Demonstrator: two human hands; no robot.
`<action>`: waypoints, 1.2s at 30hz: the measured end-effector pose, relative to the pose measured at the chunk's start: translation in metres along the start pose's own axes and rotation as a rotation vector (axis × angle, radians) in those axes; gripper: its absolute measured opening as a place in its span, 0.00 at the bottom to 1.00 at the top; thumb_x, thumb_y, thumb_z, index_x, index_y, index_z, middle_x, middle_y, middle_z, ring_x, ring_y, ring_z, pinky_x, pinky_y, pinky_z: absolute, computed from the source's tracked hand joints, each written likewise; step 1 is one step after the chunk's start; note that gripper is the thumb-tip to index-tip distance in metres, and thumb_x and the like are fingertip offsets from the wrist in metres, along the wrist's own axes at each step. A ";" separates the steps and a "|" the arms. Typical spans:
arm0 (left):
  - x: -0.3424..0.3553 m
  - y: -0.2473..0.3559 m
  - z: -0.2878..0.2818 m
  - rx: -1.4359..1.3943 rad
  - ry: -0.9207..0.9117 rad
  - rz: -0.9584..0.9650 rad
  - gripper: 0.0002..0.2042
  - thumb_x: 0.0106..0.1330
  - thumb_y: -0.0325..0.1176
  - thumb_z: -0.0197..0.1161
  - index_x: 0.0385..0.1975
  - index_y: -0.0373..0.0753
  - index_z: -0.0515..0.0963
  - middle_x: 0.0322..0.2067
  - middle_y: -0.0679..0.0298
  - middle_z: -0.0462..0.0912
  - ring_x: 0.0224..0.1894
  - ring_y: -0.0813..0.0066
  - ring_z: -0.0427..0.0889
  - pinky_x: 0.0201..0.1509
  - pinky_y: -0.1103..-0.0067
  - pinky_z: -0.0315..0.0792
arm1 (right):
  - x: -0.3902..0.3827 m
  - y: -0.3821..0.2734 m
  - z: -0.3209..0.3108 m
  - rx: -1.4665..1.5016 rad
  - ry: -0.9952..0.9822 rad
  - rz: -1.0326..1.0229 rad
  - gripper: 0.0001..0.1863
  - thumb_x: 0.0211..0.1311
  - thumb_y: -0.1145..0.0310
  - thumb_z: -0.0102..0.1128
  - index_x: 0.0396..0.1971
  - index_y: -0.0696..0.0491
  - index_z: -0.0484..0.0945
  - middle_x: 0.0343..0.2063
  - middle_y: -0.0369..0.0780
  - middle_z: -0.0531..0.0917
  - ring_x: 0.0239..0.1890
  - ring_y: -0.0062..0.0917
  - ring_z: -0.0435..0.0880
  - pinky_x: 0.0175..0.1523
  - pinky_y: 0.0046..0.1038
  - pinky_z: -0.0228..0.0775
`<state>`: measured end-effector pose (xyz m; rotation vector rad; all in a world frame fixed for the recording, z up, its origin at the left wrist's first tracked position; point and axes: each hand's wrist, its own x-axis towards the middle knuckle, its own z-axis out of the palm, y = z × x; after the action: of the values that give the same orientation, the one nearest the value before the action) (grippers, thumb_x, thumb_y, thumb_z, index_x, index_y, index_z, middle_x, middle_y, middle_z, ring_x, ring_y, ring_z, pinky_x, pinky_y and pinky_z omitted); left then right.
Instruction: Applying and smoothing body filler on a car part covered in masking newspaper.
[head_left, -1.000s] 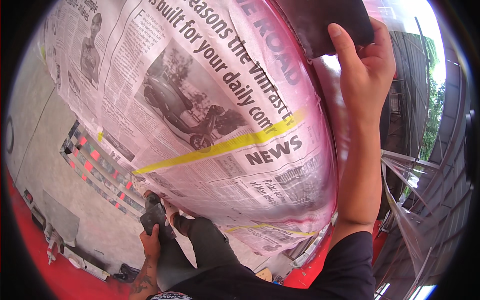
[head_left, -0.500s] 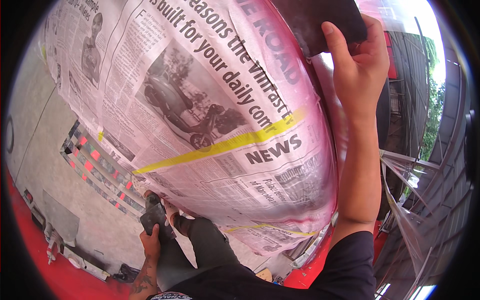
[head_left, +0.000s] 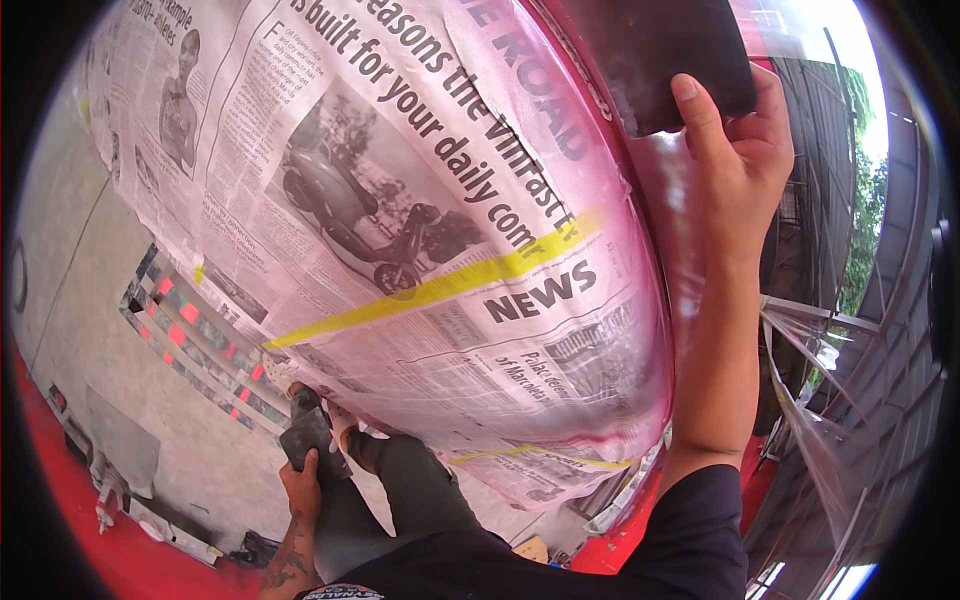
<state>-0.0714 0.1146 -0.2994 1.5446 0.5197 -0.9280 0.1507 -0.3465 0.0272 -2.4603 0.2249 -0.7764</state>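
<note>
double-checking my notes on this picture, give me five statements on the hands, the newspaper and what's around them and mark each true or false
1. The right hand holds a flat black object. True.
2. The left hand is empty. False: it holds a dark object.
3. A yellow strip runs across the newspaper. True.
4. The right sleeve is bright white. False: it is dark.
5. Green foliage shows toward the right edge of the view. True.
</note>
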 end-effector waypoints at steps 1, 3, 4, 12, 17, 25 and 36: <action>0.000 0.000 0.000 0.007 -0.004 0.010 0.15 0.68 0.36 0.62 0.41 0.28 0.80 0.34 0.63 0.84 0.35 0.79 0.78 0.41 0.79 0.72 | 0.000 0.002 0.001 0.059 -0.019 0.003 0.15 0.59 0.73 0.69 0.44 0.56 0.74 0.27 0.30 0.81 0.23 0.07 0.71 0.27 0.12 0.58; -0.001 0.001 0.001 -0.006 -0.006 0.010 0.15 0.68 0.36 0.62 0.41 0.28 0.80 0.34 0.63 0.84 0.35 0.79 0.79 0.41 0.79 0.72 | -0.001 0.003 0.003 0.118 -0.038 0.007 0.16 0.59 0.73 0.69 0.44 0.57 0.74 0.28 0.31 0.81 0.24 0.07 0.72 0.28 0.12 0.59; -0.001 0.001 0.001 -0.021 -0.007 0.010 0.15 0.68 0.36 0.61 0.41 0.28 0.80 0.34 0.63 0.84 0.35 0.79 0.79 0.41 0.79 0.72 | -0.002 0.003 0.004 0.113 -0.045 0.010 0.16 0.59 0.73 0.69 0.45 0.57 0.74 0.28 0.31 0.82 0.25 0.07 0.73 0.29 0.12 0.60; -0.001 -0.002 0.000 -0.001 -0.006 -0.004 0.15 0.68 0.36 0.61 0.41 0.27 0.80 0.34 0.63 0.84 0.35 0.78 0.79 0.41 0.79 0.72 | -0.003 0.002 0.005 0.082 -0.065 0.021 0.19 0.59 0.71 0.70 0.48 0.59 0.74 0.29 0.32 0.83 0.28 0.09 0.75 0.32 0.12 0.62; -0.002 -0.001 0.000 -0.005 0.009 -0.012 0.15 0.68 0.37 0.61 0.40 0.27 0.80 0.33 0.63 0.84 0.34 0.79 0.79 0.40 0.79 0.72 | -0.003 0.006 0.002 -0.036 -0.051 0.067 0.19 0.59 0.71 0.70 0.47 0.59 0.75 0.29 0.32 0.83 0.28 0.10 0.76 0.34 0.12 0.64; 0.000 -0.004 0.001 0.035 0.018 0.005 0.16 0.68 0.38 0.61 0.39 0.26 0.80 0.32 0.62 0.84 0.34 0.78 0.78 0.40 0.78 0.71 | -0.003 0.012 0.002 -0.187 -0.041 -0.053 0.18 0.59 0.70 0.70 0.45 0.59 0.75 0.30 0.35 0.83 0.29 0.10 0.78 0.33 0.14 0.67; 0.000 -0.004 0.000 0.016 0.014 0.003 0.15 0.68 0.37 0.62 0.39 0.27 0.80 0.32 0.63 0.84 0.34 0.79 0.78 0.40 0.78 0.72 | -0.005 0.005 -0.007 0.089 0.037 -0.072 0.13 0.61 0.74 0.67 0.43 0.57 0.74 0.30 0.33 0.82 0.25 0.09 0.75 0.28 0.12 0.62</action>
<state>-0.0745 0.1155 -0.3024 1.5670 0.5210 -0.9210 0.1429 -0.3525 0.0269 -2.3824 0.1139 -0.8451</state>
